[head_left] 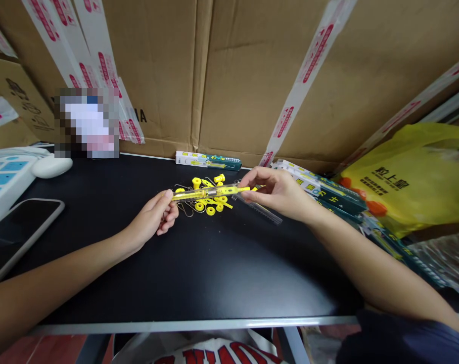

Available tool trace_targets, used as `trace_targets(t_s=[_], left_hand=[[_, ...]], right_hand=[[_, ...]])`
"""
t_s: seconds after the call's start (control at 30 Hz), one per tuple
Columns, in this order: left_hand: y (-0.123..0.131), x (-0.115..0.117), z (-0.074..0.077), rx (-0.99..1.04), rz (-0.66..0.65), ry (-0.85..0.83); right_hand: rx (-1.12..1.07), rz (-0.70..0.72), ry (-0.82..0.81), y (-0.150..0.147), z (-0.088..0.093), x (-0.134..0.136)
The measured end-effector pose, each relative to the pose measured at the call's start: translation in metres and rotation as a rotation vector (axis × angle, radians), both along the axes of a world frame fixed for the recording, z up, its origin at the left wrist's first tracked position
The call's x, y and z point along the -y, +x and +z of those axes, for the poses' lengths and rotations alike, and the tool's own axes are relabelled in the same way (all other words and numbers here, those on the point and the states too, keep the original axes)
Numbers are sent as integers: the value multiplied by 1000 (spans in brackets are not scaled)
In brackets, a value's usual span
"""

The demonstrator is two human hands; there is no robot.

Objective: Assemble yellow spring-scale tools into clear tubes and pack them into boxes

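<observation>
My left hand is closed round the left end of a clear-tubed spring scale, held nearly level over the table. Inside the tube show a coiled spring and a yellow insert. At its right end, the fingertips of my right hand are closed on the yellow strip that sticks out of the tube. Behind and below the scale lies a loose pile of yellow plastic caps and rings, with bent wire hooks among them. A separate clear tube lies below my right hand.
A printed box lies at the back against tall cardboard. More such boxes are stacked at the right, beside a yellow bag. At the left are a phone, a power strip and a white mouse-like object.
</observation>
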State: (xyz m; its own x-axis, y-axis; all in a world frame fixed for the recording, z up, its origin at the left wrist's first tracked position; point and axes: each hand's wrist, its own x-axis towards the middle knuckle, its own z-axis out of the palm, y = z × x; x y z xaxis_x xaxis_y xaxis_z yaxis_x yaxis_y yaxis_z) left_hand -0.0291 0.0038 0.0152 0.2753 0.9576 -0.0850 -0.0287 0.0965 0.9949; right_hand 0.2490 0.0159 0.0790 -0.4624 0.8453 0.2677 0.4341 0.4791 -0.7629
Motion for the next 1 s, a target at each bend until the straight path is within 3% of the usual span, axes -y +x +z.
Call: trace_targets(t_s=[0.3,0.67,0.9,1.0], left_hand=[[0,2,4,21,4,-9],[-1,0,5,19,-4,-22],[0,0,6,59,8,-46],[-1,-2,7,113,61,-70]], right_hand=[[-128,-8,-3,-3,0,3],[-131,-4,9,-5,-4,-1],[-74,30,25,1,0,-2],[25,69,67,7,-6,-12]])
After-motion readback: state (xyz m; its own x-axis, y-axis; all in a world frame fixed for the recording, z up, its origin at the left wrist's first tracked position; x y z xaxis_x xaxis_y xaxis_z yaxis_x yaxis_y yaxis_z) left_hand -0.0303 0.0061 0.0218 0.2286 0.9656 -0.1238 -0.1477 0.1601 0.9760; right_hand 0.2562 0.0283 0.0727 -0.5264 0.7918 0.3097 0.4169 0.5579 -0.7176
